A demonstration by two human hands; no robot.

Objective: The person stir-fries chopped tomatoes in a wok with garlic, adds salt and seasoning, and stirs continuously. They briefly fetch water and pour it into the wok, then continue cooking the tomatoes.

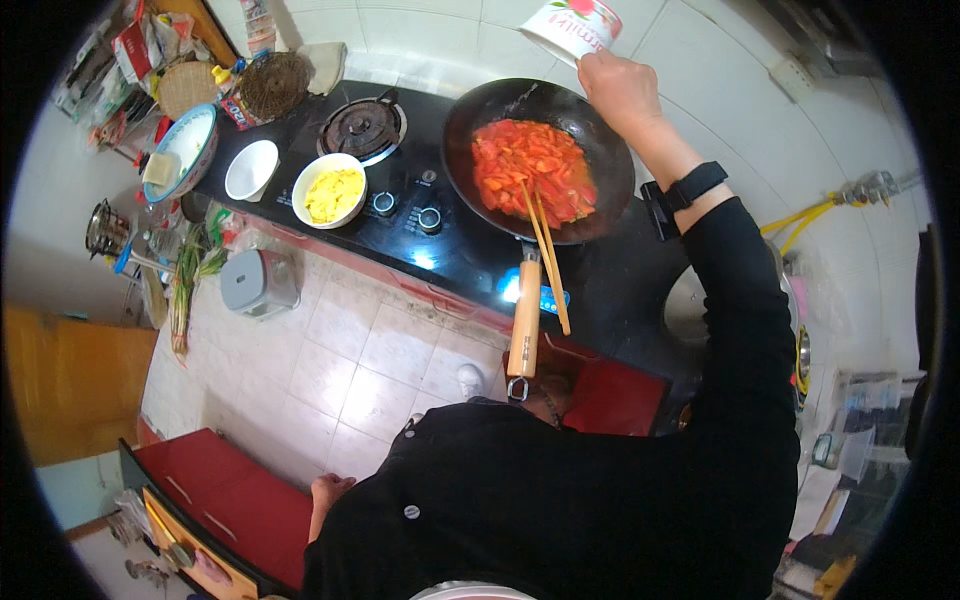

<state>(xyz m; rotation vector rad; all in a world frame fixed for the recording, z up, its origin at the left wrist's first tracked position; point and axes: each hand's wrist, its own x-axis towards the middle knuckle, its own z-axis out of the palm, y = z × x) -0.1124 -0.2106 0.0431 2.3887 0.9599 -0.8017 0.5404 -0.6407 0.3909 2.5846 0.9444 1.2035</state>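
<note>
My right hand (621, 91) is raised at the top and is shut on the side of a white printed tub (574, 30) beyond the wok's far rim. Below it stands a dark wok (611, 187) holding chopped red tomatoes (529, 165). Wooden chopsticks (546, 251) lean in the tomatoes and over the near rim, beside the wok's wooden handle (526, 319). Left of the wok, on the black hob, is a white bowl (300, 196) of yellow scrambled egg (334, 196). My left hand (330, 491) hangs low at my side with its fingers curled; whether it holds anything cannot be told.
A white bowl (252, 171), a large blue-rimmed bowl (204, 142) and a second burner (361, 129) are at the left. A steel lid (686, 304) lies right of the wok. A grey bin (259, 283) and green onions (184, 292) are on the floor side. A red cabinet (225, 495) stands behind.
</note>
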